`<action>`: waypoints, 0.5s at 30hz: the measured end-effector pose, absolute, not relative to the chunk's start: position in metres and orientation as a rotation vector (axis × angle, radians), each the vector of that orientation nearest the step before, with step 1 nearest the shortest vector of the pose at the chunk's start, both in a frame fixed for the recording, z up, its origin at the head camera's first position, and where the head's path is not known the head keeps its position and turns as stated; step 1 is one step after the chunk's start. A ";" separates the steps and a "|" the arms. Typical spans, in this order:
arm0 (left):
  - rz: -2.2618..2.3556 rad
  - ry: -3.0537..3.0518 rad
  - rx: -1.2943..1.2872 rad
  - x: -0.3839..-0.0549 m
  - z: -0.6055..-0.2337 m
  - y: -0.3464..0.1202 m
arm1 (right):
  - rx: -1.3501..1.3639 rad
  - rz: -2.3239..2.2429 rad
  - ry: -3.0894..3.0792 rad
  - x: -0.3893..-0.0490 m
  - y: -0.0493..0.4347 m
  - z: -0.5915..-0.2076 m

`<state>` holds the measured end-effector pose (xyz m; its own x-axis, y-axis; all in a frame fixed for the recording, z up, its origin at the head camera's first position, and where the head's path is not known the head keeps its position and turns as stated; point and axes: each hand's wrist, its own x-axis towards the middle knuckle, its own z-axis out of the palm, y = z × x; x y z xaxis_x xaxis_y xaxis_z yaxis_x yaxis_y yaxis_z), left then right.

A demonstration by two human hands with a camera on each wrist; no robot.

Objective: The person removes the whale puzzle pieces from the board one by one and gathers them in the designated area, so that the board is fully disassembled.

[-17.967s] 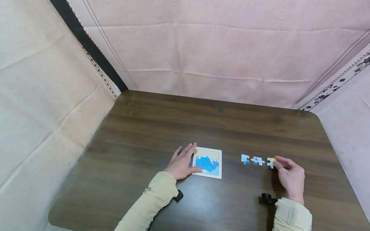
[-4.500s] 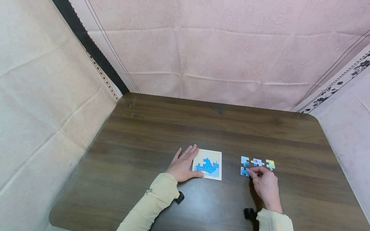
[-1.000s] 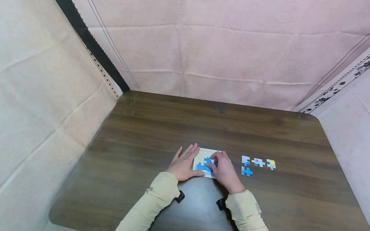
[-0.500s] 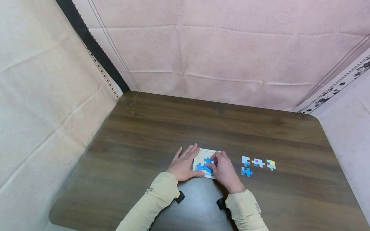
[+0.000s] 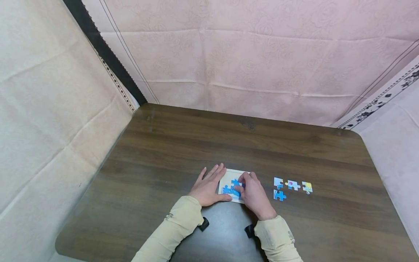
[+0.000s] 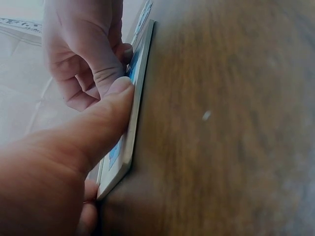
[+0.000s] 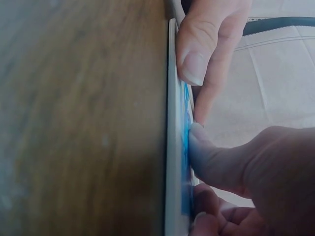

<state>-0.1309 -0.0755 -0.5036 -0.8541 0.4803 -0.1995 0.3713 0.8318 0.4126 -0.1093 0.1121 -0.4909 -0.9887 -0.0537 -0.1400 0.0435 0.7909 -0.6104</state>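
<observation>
A small puzzle board (image 5: 231, 174) with a pale rim lies on the brown table, bearing blue jigsaw pieces. My left hand (image 5: 206, 187) lies along its left side with fingers extended, and its thumb (image 6: 106, 118) rests on the near rim. My right hand (image 5: 254, 193) is over the board's right half, thumb and fingertips pinching a blue puzzle piece mostly hidden beneath them. In the right wrist view, the thumb (image 7: 209, 155) and curled fingers touch the blue picture surface (image 7: 185, 172). The board's right part is covered by this hand.
Right of the board lie loose puzzle pieces: a light-blue one (image 5: 278, 182), a blue-and-white one (image 5: 292, 185) and a yellow one (image 5: 307, 187) in a row, with a blue one (image 5: 279, 195) below. Pale cloth (image 5: 248, 65) hangs behind the table (image 5: 183, 134).
Since 4.5 seconds ago my right hand has moved left from the loose pieces to the board, leaving the blue piece on the table. Over the last second both hands stay almost still.
</observation>
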 end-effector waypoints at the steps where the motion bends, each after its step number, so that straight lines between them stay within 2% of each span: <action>1: 0.527 2.717 0.647 -0.131 -0.503 -0.075 | -0.009 -0.968 2.829 -0.109 0.112 -0.491; 15: 0.530 2.721 0.642 -0.130 -0.501 -0.075 | 0.004 -0.974 2.809 -0.109 0.111 -0.490</action>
<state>-0.1295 -0.0752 -0.5008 -0.8568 0.4767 -0.1965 0.3680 0.8323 0.4146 -0.1091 0.1108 -0.4895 -0.9858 -0.0526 -0.1596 0.0574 0.7870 -0.6143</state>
